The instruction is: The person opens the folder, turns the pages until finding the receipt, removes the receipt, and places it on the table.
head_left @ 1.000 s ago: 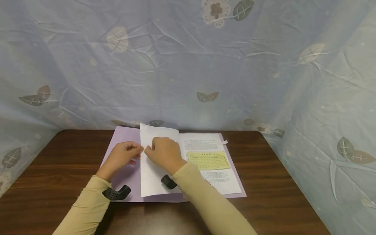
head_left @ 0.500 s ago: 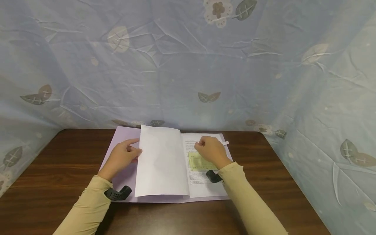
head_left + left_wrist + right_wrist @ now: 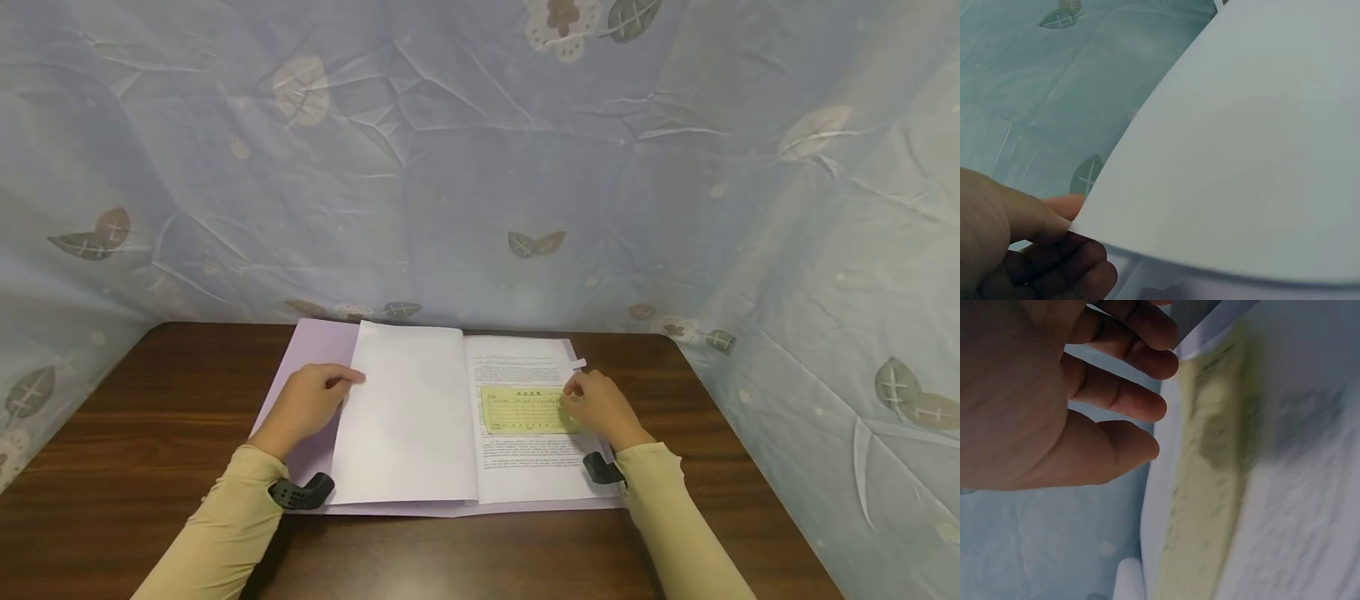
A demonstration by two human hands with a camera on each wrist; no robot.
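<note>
A lilac folder [image 3: 324, 333] lies spread on the table with printed white sheets in it. My left hand [image 3: 306, 406] pinches the left edge of a turned white page [image 3: 408, 417] between thumb and index finger; the left wrist view shows that page [image 3: 1222, 144] bowed up from the grip. Over the right-hand printed sheet [image 3: 517, 479] lies a yellow form slip [image 3: 525, 412]. My right hand [image 3: 600, 407] hovers by the slip's right end. In the right wrist view its thumb and fingers are relaxed and apart, beside the yellow slip [image 3: 1204, 469], holding nothing.
A white tab [image 3: 578, 364] sticks out from the sheets' right edge. The dark wooden table [image 3: 135, 433] runs back to a patterned cloth [image 3: 450, 167], which also hangs along both sides. Each wrist carries a black camera mount [image 3: 302, 492].
My right hand has left the page edge and moved right to the yellow slip's end. The turned page has swung lower to the left, while my left hand stays near the same place.
</note>
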